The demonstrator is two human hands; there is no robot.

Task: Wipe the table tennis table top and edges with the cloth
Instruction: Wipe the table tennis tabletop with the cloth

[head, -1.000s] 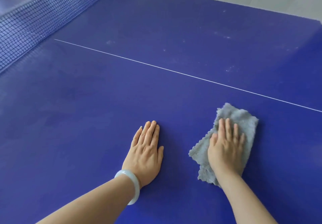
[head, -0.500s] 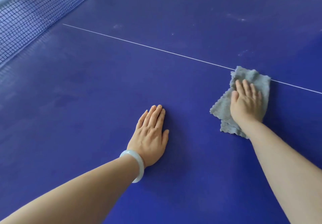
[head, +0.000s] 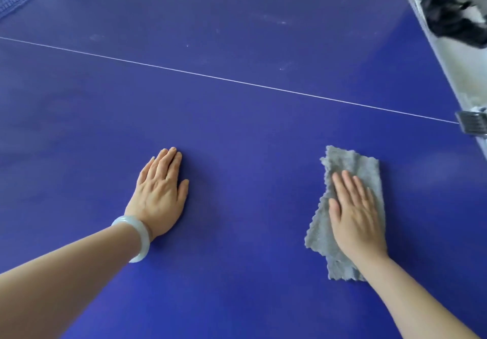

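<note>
Directly under straight fingers of right hand, grey cloth; left hand flat on table.

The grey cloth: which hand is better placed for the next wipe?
Probably the right: the right hand presses flat on the grey cloth, while the left hand rests bare on the table top, apart from it.

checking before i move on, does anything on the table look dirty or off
Yes: pale dusty smudges mark the table top beyond the white line. The right hand presses the cloth flat on the near side. Nothing looks damaged.
</note>
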